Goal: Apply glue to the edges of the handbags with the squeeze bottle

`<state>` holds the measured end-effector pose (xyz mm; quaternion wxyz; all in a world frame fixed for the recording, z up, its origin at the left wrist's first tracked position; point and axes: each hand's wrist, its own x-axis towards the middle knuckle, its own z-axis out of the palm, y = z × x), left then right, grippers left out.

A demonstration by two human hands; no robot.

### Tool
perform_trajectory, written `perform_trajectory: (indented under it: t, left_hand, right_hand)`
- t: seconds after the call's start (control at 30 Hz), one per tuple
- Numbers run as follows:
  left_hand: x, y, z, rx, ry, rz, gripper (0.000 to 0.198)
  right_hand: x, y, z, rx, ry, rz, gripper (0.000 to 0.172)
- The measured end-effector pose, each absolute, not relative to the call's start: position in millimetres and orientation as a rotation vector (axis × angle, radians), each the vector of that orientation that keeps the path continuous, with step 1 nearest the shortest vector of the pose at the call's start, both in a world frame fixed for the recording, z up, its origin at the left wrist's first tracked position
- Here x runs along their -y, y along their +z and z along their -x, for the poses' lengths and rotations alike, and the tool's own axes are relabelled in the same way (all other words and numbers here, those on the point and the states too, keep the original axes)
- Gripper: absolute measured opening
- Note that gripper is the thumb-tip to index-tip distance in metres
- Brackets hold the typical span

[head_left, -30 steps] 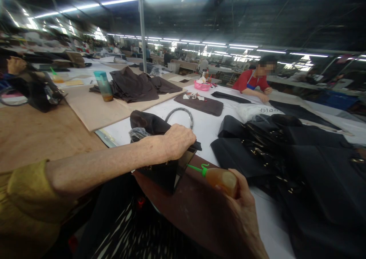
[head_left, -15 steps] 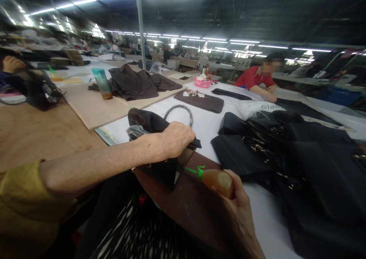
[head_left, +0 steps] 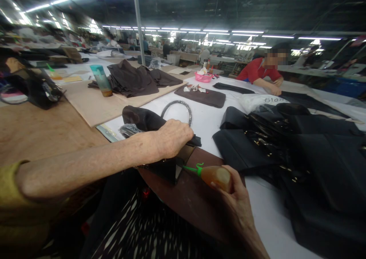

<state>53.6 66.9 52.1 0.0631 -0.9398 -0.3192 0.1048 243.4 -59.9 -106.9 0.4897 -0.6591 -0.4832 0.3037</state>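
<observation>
My left hand (head_left: 177,137) is closed on the upper edge of a black handbag (head_left: 160,171), its fingertips hidden from me. The bag lies at the table edge near my lap, with a ring-shaped handle (head_left: 187,110) in clear wrap standing up behind my hand. In my right hand (head_left: 236,190) is a squeeze bottle (head_left: 215,177) of amber liquid, gripped round its base. Its green nozzle points left, with the tip at the bag's open side edge; whether it touches I cannot tell. A dark brown board (head_left: 197,198) lies under both.
Black bags (head_left: 286,144) with gold fittings are heaped at right. A teal-topped bottle (head_left: 100,79) and dark cloth (head_left: 134,78) stand at back left. A pink basket (head_left: 203,76) sits farther back. A co-worker in a red shirt (head_left: 254,69) leans over the table; another person's hand shows at far left.
The view has shifted slightly. Both hands keep their grips, and the nozzle tip stays by the bag's edge. The left forearm appears a little further left and lower.
</observation>
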Motion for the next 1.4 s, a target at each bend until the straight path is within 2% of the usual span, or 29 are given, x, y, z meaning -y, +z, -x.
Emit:
perform_trajectory:
  t: [0.5, 0.77, 0.97, 1.13, 1.3, 1.4]
  left_hand:
    - [-39, 55, -37, 0.982, 0.417, 2.871, 0.034]
    - [-21, 63, -31, 1.095, 0.513, 2.857, 0.035]
    - [-11, 68, -29, 1.139, 0.618, 2.839, 0.029]
    - [-7, 50, -17, 1.080, 0.591, 2.856, 0.040]
    - [-1, 37, -7, 1.081, 0.428, 2.830, 0.022]
    - [5, 32, -5, 1.079, 0.413, 2.831, 0.020]
  right_hand:
    - [75, -111, -241, 1.171, 0.905, 1.614, 0.054]
    - [79, -112, -239, 1.123, 0.900, 1.645, 0.054]
    - [82, -113, -239, 1.084, 0.924, 1.635, 0.055]
    - [85, -118, -238, 1.115, 0.912, 1.672, 0.055]
    - [85, -114, -237, 1.085, 0.969, 1.689, 0.056]
    - [85, -108, -239, 1.116, 0.982, 1.716, 0.056]
